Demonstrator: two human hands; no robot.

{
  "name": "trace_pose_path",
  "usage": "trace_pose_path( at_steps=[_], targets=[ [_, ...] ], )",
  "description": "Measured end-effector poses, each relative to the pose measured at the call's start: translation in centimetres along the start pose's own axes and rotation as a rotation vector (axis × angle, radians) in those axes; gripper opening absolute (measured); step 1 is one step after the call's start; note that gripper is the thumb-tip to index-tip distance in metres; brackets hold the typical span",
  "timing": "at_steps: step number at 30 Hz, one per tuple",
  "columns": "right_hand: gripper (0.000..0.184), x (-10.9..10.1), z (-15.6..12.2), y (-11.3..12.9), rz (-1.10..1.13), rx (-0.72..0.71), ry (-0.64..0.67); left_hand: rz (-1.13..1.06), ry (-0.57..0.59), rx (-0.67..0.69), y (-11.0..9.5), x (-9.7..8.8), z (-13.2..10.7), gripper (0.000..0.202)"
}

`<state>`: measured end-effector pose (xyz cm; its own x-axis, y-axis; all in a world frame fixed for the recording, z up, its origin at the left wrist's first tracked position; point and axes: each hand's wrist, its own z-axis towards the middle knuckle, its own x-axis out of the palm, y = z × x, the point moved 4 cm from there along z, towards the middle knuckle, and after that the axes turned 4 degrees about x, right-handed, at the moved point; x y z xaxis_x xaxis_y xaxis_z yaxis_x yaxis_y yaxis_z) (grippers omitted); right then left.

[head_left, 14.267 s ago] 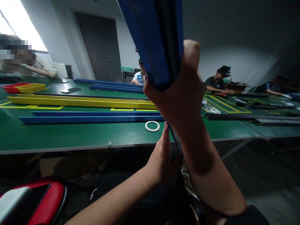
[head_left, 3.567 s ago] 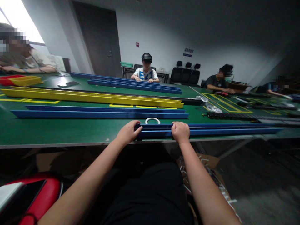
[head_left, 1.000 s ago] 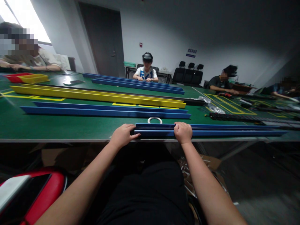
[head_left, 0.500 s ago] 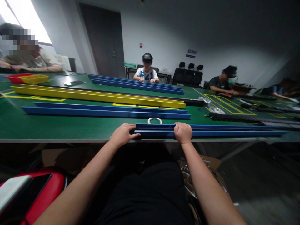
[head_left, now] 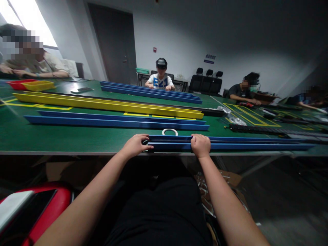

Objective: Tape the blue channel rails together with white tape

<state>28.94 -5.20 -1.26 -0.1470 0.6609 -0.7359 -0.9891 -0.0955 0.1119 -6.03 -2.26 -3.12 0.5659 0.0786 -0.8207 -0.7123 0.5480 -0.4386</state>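
Observation:
A long blue channel (head_left: 246,146) lies along the near edge of the green table, its two raised walls running left to right. My left hand (head_left: 135,145) is at its left end, thumb at the near wall and fingers at the far wall. Further right, my right hand (head_left: 201,145) is closed over the channel, fingers wrapped across its walls. Just behind the channel, between my hands, lies a white ring (head_left: 166,131) that looks like a roll of tape, partly hidden by the far wall.
Beyond lie another blue channel (head_left: 115,122), a yellow channel (head_left: 107,105) and more blue channels (head_left: 153,94). Red (head_left: 19,84) and yellow trays (head_left: 38,86) stand at the left. Black strips (head_left: 256,129) lie at the right. Several people sit around the table. A red stool (head_left: 58,194) is at lower left.
Little differs. My left hand's fingers sit slightly more apart at the channel's end; my right hand keeps its hold. The view has shifted very slightly.

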Motion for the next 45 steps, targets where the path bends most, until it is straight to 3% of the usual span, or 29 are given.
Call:
trace_pose_path(
  at_steps=[11, 18, 25, 30, 36, 45],
  targets=[
    [0.031, 0.16, -0.01, -0.11, 0.019, 0.006, -0.003, -0.050, 0.083, -0.004, 0.37, 0.19, 0.20, 0.048],
    [0.032, -0.02, -0.04, -0.01, 0.006, 0.007, -0.014, -0.030, -0.017, -0.013, -0.10, -0.29, -0.38, 0.059],
    [0.032, 0.00, -0.04, -0.01, 0.019, 0.007, -0.013, -0.039, 0.018, -0.037, 0.29, -0.05, 0.03, 0.059],
    [0.032, 0.05, -0.09, -0.04, 0.018, 0.010, -0.010, -0.082, 0.083, -0.017, 0.16, -0.15, 0.21, 0.049],
    [0.033, 0.01, -0.09, 0.04, 0.005, 0.011, -0.012, -0.072, 0.022, -0.029, 0.15, -0.52, -0.29, 0.059],
    [0.031, 0.15, -0.06, -0.11, 0.010, 0.003, -0.011, -0.045, 0.087, -0.024, 0.37, -0.18, 0.19, 0.063]
  ],
)
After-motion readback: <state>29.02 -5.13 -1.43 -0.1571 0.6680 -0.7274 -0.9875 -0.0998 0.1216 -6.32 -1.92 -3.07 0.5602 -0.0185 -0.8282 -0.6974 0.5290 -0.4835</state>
